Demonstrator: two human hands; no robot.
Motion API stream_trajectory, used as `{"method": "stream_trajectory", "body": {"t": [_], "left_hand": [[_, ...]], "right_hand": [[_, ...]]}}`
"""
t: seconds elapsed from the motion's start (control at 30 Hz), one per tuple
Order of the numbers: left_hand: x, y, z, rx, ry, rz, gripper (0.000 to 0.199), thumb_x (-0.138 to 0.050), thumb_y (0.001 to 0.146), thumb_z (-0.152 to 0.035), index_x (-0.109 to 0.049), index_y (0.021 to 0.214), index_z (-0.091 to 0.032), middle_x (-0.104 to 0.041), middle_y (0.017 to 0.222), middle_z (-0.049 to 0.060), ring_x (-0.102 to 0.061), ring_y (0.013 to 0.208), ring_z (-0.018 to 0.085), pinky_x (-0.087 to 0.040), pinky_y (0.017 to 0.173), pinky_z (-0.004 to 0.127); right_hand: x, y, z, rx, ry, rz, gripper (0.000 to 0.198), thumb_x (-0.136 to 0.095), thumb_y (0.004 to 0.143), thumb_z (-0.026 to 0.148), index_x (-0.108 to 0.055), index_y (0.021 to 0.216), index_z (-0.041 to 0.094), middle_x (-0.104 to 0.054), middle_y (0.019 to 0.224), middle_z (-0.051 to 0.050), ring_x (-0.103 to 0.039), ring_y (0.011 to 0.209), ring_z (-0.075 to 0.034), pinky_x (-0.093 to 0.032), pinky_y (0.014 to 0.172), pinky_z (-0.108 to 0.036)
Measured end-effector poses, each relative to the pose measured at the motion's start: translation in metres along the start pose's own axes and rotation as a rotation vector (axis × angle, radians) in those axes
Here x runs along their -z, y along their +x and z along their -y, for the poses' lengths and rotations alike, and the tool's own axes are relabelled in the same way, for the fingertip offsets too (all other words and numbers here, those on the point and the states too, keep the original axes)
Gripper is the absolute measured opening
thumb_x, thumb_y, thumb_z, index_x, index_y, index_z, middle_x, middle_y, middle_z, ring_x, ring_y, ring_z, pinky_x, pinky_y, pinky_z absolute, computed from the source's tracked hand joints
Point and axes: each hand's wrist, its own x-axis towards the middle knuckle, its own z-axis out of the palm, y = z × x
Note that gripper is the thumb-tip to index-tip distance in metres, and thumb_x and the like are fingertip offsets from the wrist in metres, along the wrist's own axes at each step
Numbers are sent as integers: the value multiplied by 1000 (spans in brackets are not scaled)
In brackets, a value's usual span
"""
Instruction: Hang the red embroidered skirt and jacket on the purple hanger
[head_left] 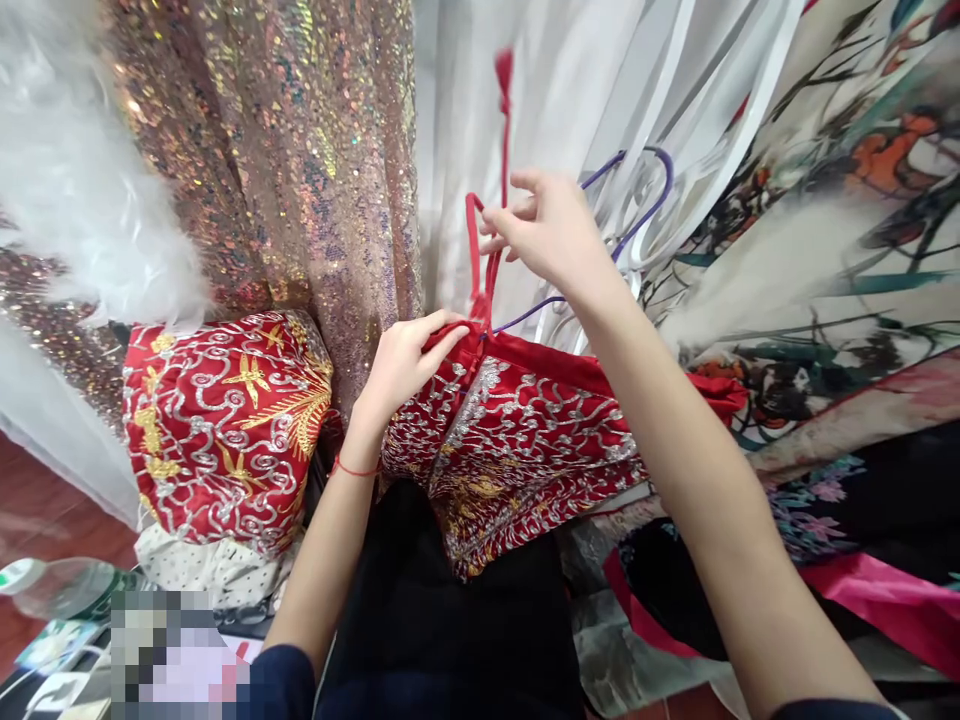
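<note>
A red garment [540, 420] with silver and gold embroidery hangs in front of me over my dark-clothed lap. My left hand [412, 360] pinches its plain red top edge between thumb and fingers. From that spot rises a red cord [474, 245], bent into a loop and knotted near the edge. My right hand [547, 225] is above, thumb and fingers closed around the cord, with the index finger raised. The cord's tasselled end [504, 75] points upward, blurred. Behind the right wrist, a purple hanger [667, 175] reaches down to the garment.
Another red embroidered piece [225, 430] lies at left below white fluff [90, 170]. A sequined cloth [300, 150] hangs behind. White hangers [720, 130] and a printed fabric [862, 200] fill the right. A clear bottle [67, 588] lies at lower left.
</note>
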Motion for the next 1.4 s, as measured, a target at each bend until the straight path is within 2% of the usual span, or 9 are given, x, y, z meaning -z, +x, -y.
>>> {"method": "stream_trajectory", "body": {"t": [0.23, 0.3, 0.47, 0.6, 0.77, 0.97, 1.17, 1.3, 1.4], "left_hand": [[-7, -1, -4, 28, 53, -93, 27, -50, 98, -38, -73, 103, -24, -78, 96, 1, -68, 76, 13, -47, 73, 26], [-9, -2, -5, 44, 73, -111, 27, -50, 98, -38, -73, 102, -25, -78, 93, 1, -68, 74, 13, -47, 72, 26], [-8, -4, -8, 39, 82, -110, 27, -50, 98, -38, -73, 102, -24, -78, 94, 1, -69, 78, 14, -48, 73, 26], [-8, -7, -8, 27, 90, -125, 27, -51, 98, -39, -72, 103, -23, -78, 98, 1, -70, 82, 14, -48, 74, 25], [-14, -9, -5, 10, 101, -149, 27, -51, 99, -39, -72, 103, -23, -78, 98, 1, -71, 81, 13, -49, 74, 24], [-10, 0, 0, -17, 103, -105, 26, -50, 99, -36, -71, 102, -22, -78, 96, 1, -71, 80, 13, -49, 74, 25], [-2, 8, -4, -68, 145, -108, 26, -54, 96, -31, -62, 118, -19, -72, 112, 7, -67, 102, 18, -50, 93, 32], [-28, -52, -2, 50, 195, -510, 20, -47, 96, -19, -57, 113, -19, -64, 114, 10, -60, 112, 19, -48, 100, 37], [-68, -123, 14, 295, 166, -434, 12, -45, 92, -15, -55, 97, -20, -61, 96, 7, -61, 95, 18, -52, 85, 32]], "right_hand": [[-2, -127, 66, -170, -134, -74, 17, -58, 93, 39, -64, 98, 24, -70, 85, -1, -70, 76, -17, -58, 74, -35], [-24, -182, 56, -371, -8, -126, 21, -54, 95, 42, -64, 90, 24, -70, 75, 0, -68, 64, -16, -57, 65, -33], [-105, -264, -23, -926, -216, 192, 19, -65, 87, 40, -65, 81, 22, -75, 72, -6, -73, 70, -27, -53, 67, -37], [-144, -273, -56, -970, -325, 56, 30, -61, 88, 51, -67, 83, 21, -78, 86, -12, -73, 85, -31, -50, 73, -36], [-155, -276, -65, -913, 71, -228, 46, -51, 86, 64, -61, 74, 20, -71, 67, -6, -64, 56, -19, -47, 58, -29], [-155, -282, -61, -911, 340, -179, 56, -50, 80, 73, -61, 71, 19, -70, 68, -5, -62, 54, -16, -42, 47, -24], [-151, -283, -54, -860, 366, -169, 47, -55, 84, 63, -66, 70, 19, -74, 80, -7, -66, 80, -21, -51, 73, -30], [-149, -283, -53, -819, 343, -165, 43, -53, 87, 56, -66, 71, 19, -72, 79, -5, -65, 81, -21, -47, 85, -33], [-144, -283, -49, -808, 336, -163, 37, -53, 89, 50, -65, 72, 19, -68, 76, -3, -61, 77, -19, -45, 80, -30]]}}
